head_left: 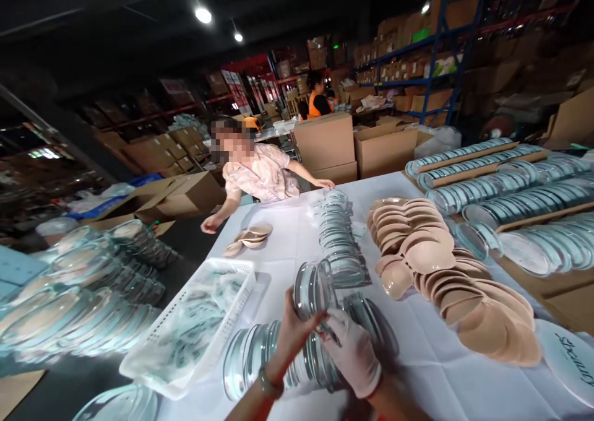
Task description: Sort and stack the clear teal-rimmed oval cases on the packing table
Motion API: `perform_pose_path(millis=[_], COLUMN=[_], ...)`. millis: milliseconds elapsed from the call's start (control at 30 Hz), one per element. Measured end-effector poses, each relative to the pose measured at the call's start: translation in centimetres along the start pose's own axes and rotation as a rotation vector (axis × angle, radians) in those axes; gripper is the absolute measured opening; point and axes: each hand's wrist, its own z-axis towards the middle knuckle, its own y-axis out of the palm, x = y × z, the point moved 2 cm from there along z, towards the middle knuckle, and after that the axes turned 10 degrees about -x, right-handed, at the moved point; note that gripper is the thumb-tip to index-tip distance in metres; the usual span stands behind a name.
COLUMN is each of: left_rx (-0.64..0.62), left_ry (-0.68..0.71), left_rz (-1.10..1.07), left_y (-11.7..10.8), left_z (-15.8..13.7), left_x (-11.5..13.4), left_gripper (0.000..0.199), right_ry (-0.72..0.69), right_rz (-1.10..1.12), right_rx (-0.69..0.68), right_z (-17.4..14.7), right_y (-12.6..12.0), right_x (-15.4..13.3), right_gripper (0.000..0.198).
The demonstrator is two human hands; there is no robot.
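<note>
My left hand (293,333), bare with a bracelet at the wrist, grips a small stack of clear round cases (315,288) with pale teal bands, tilted above the table. Fingers of my right hand (353,351), in a white glove, are closed at the lower edge of that stack. Below my hands lies a row of similar round cases (245,362), partly hidden by my arms. Another row of cases (341,241) stretches away from me. To the right, beige bra cups (427,251) lie nested in overlapping piles on the white-covered table (288,229).
A white basket (134,366) of teal-printed plastic packets stands left. A few beige cups (253,236) lie beyond it. Across the table is a person (264,173) with arms spread. Cases fill cartons (533,278) at right; stacked cases (83,316) stand at left.
</note>
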Motion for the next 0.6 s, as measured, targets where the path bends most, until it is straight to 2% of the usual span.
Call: perform_pose_path(millis=[67,133,167,267,300,367,500,600], left_rx=[-0.056,-0.127,-0.149,-0.22,-0.249,-0.311,-0.389,-0.345], left_ry=[0.003,-0.018,-0.03,-0.067,-0.082,-0.113,-0.144,-0.106], left_rz=[0.113,0.172,0.193,0.265,0.294,0.353,0.461,0.529], left_y=[-3.6,-7.5,-9.3,-12.9,-13.5,-13.8,-13.4,-12.3], left_z=[3.3,7.0,8.9,14.2,15.8,18.6,22.4,22.3], left_x=[-0.3,-0.6,-0.8,-1.6,-2.1,-3.4,-6.2,-6.8], left_gripper=[0.071,0.065,0.063,0.06,0.06,0.061,0.065,0.087], right_ry=[-0.001,0.071,0.146,0.525,0.63,0.73,0.731,0.769], right_rz=[0.094,0.032,-0.038,-0.038,-0.027,0.061,0.226,0.171], right_rx=[-0.017,-0.014,-0.003,-0.051,-0.057,-0.119,-0.32,-0.333], right_z=[0.2,-0.8,-1.7,-5.7,-7.1,-9.4,-11.1,-11.1], right_y=[1.4,2.3,2.6,3.5,3.7,4.1,5.1,5.1], right_x=[0.8,3.2,4.9,10.8,12.3,13.8,12.9,12.3], right_gripper=[0.021,0.024,0.025,0.038,0.049,0.063,0.05,0.048])
